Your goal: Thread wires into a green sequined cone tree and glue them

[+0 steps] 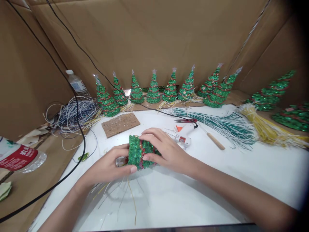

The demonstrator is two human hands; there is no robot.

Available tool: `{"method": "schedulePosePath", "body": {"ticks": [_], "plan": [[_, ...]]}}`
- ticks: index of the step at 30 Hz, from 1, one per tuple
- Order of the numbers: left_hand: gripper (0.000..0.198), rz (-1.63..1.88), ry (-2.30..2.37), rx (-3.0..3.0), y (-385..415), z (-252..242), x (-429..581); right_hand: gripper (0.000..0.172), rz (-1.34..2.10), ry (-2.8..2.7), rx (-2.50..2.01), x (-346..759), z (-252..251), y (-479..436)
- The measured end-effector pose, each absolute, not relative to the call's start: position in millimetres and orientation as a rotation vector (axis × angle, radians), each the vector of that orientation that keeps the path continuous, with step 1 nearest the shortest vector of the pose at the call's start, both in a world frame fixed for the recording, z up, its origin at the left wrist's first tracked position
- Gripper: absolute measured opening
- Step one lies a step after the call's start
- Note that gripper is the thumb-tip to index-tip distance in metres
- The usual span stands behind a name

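Note:
A small green tinsel Christmas tree (136, 152) with a red garland lies on its side between my hands, just above the white board (169, 199). My left hand (112, 162) grips its wide base end, thumb at the near edge. Over the other side, my right hand (161, 149) wraps its fingers and thumb round the tree and hides the tip. Thin yellow and white wires (131, 196) trail from the base below my left hand. Beyond my right hand lies a white glue gun (184, 137).
Several finished trees (153, 88) stand along the cardboard wall. Red-handled snips (185, 120), a wooden-handled tool (215, 141), green-white wires (224, 124) and yellow wires (267, 127) lie right. Left are tangled wires (74, 114), bottles (76, 83) and a black cable (77, 109). Cardboard (120, 125) lies behind.

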State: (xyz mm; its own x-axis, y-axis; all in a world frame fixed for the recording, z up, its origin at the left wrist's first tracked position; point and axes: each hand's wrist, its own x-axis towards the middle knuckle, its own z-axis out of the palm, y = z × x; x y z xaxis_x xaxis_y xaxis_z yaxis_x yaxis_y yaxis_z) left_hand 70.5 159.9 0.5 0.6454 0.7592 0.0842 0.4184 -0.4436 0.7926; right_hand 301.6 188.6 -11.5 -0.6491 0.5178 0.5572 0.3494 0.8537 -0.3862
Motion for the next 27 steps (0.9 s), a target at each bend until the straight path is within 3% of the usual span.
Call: {"method": "schedulePosePath", "body": {"ticks": [8, 14, 19, 22, 27], "plan": [[0.015, 0.534, 0.905, 2.083, 161.1, -0.4, 71.3, 0.044, 0.383, -2.344, -0.587, 299.4, -12.4, 189.0], [0.021, 0.554, 0.892, 2.091, 160.3, -5.0, 65.7, 0.042, 0.438, -2.296, -0.596, 299.1, -16.3, 189.1], [0.033, 0.777, 1.002, 1.913, 158.2, -11.5, 52.5, 0.039, 0.485, -2.298, -0.597, 301.2, -17.3, 189.4], [0.034, 0.674, 1.031, 1.893, 161.9, -7.3, 60.9, 0.039, 0.513, -2.298, -0.595, 302.9, -16.3, 187.6], [0.019, 0.68, 1.075, 1.924, 169.3, -3.2, 79.7, 0.042, 0.547, -2.306, -0.568, 305.5, -14.6, 186.0]]}}
